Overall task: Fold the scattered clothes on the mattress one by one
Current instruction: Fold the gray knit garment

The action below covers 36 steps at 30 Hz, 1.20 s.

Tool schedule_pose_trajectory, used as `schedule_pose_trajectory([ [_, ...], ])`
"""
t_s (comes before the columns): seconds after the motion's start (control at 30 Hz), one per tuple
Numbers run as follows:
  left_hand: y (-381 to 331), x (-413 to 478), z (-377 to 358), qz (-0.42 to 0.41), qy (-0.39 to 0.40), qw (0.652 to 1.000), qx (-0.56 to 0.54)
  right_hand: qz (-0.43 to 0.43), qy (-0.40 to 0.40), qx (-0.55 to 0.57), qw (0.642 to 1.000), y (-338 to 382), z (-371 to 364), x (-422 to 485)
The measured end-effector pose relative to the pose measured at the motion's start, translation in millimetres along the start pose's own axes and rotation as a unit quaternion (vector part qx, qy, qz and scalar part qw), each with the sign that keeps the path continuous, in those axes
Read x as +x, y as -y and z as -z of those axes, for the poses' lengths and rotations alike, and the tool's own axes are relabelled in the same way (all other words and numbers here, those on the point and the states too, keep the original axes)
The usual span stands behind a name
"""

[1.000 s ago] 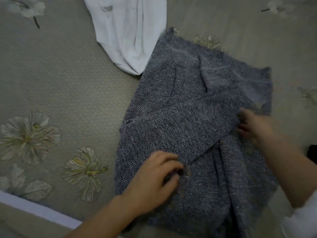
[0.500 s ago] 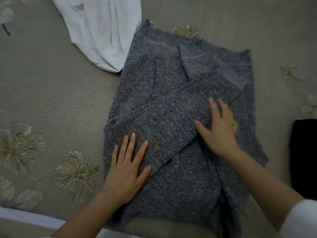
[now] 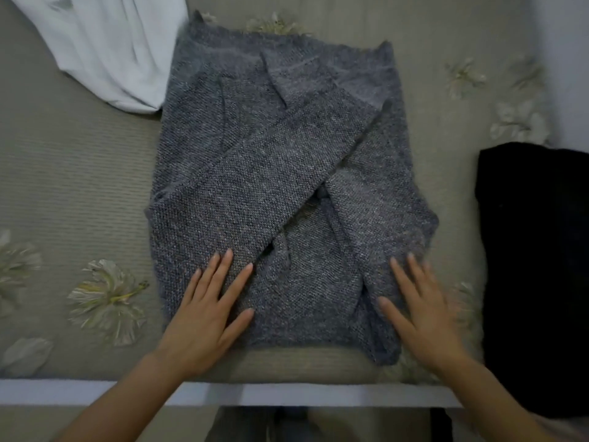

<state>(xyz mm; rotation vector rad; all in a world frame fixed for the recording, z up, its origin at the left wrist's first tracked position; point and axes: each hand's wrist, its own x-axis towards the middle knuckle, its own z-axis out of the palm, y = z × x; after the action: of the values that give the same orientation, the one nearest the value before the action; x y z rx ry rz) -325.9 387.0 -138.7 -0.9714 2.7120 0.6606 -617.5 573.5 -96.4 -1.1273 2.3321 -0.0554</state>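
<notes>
Folding stage, head view. A grey knitted sweater point(image 3: 280, 173) was laid flat on the mattress point(image 3: 79, 173), with its sleeves crossed over its front. The left hand point(image 3: 207, 314) was pressed on the sweater's near left corner, fingers point(image 3: 223, 272) straight and spread. The right hand point(image 3: 420, 317), slightly blurred, was laid on the sweater's near right corner, fingers point(image 3: 414, 279) straight and somewhat spread. A white garment point(image 3: 105, 49) was seen against the sweater's far left edge. A black garment point(image 3: 535, 250) was placed apart, to the sweater's right.
</notes>
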Motion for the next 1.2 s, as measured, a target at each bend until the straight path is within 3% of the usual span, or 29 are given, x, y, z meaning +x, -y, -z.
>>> schedule_pose_trajectory([
  [0.07,-6,-5,-8,0.01,0.015,1.0,0.014,0.037,0.044,-0.071,0.996,-9,-33,-23],
  [0.33,-19,-20,-2,0.007,0.105,0.99,0.09,0.173,0.023,-0.142,0.974,-6,-51,-48],
  [0.57,-52,-4,16,0.073,0.135,0.967,0.204,0.175,0.009,-0.115,0.978,21,-42,-17],
  [0.73,-70,10,44,0.102,0.119,0.972,0.172,0.119,0.036,-0.102,0.987,33,-6,-3],
  [0.83,-80,6,68,0.091,0.146,0.976,0.134,0.107,0.093,-0.086,0.986,33,22,-10],
  [0.97,-96,-28,86,0.061,0.27,0.957,0.082,0.075,0.196,-0.052,0.976,27,38,-50],
  [1.07,-110,-59,89,0.08,0.375,0.923,0.035,0.035,0.287,-0.017,0.957,19,38,-83],
  [1.2,-121,-80,99,0.12,0.496,0.859,0.036,-0.017,0.451,0.019,0.892,21,50,-105],
])
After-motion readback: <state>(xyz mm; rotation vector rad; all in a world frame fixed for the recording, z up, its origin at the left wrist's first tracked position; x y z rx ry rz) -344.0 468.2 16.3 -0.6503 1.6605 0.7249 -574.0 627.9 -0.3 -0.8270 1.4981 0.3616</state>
